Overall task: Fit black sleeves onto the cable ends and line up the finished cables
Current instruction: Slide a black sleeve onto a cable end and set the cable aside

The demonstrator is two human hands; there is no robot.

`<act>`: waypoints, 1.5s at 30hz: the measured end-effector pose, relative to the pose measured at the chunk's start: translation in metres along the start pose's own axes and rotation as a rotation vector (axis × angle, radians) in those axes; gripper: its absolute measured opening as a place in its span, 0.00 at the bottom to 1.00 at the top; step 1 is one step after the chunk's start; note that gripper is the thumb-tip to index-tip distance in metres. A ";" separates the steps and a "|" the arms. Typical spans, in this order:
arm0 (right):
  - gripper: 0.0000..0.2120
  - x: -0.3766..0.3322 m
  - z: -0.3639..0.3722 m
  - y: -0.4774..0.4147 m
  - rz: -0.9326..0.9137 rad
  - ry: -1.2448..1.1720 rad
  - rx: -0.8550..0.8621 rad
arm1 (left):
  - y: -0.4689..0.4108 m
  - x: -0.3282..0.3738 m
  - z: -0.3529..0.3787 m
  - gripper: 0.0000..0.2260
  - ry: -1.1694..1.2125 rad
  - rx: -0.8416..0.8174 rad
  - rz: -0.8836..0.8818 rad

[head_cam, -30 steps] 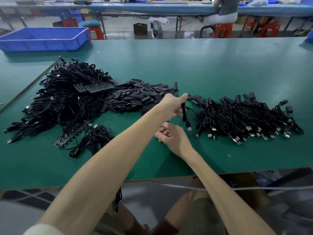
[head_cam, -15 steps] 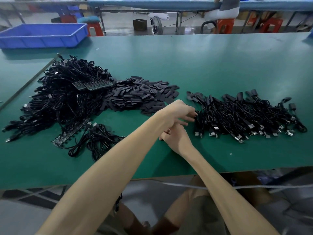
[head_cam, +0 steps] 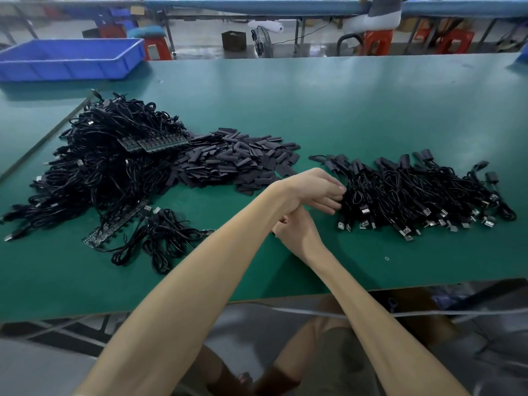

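Touching the finished cables (head_cam: pixel 414 195), the left hand (head_cam: pixel 317 190).

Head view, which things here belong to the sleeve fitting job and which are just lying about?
Job: tangled cable heap, loose black sleeves, row of finished cables, left hand touching that row, right hand.
Lying about: blue tray, floor fan, red stools.
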State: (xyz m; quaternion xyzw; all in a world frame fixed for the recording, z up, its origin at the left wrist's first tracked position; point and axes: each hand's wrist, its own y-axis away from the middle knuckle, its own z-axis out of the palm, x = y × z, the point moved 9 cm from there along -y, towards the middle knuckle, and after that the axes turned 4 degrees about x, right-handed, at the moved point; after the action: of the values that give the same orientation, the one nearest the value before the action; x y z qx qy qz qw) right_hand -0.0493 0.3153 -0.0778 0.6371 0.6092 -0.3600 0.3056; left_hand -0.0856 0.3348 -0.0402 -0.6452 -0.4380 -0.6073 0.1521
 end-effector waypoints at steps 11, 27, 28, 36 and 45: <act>0.05 0.003 -0.001 0.004 0.073 -0.090 -0.005 | 0.010 0.007 0.007 0.16 -0.088 -0.062 0.077; 0.05 -0.007 0.000 0.007 -0.109 -0.140 -0.007 | 0.127 -0.081 -0.161 0.11 -0.955 0.098 -0.159; 0.05 -0.007 0.000 0.008 -0.113 -0.135 -0.007 | 0.130 -0.088 -0.163 0.12 -0.972 0.106 -0.185; 0.15 -0.013 -0.016 0.010 -0.189 -0.044 0.192 | 0.126 -0.087 -0.145 0.13 -1.072 0.169 -0.066; 0.23 -0.018 0.015 0.011 -0.285 0.546 0.105 | 0.123 -0.059 -0.143 0.10 -0.473 0.466 0.178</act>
State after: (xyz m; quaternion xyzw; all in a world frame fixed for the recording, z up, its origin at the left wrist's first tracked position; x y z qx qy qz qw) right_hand -0.0395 0.2918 -0.0720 0.6333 0.7325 -0.2460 0.0439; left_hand -0.0793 0.1382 -0.0223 -0.7518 -0.5301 -0.3087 0.2420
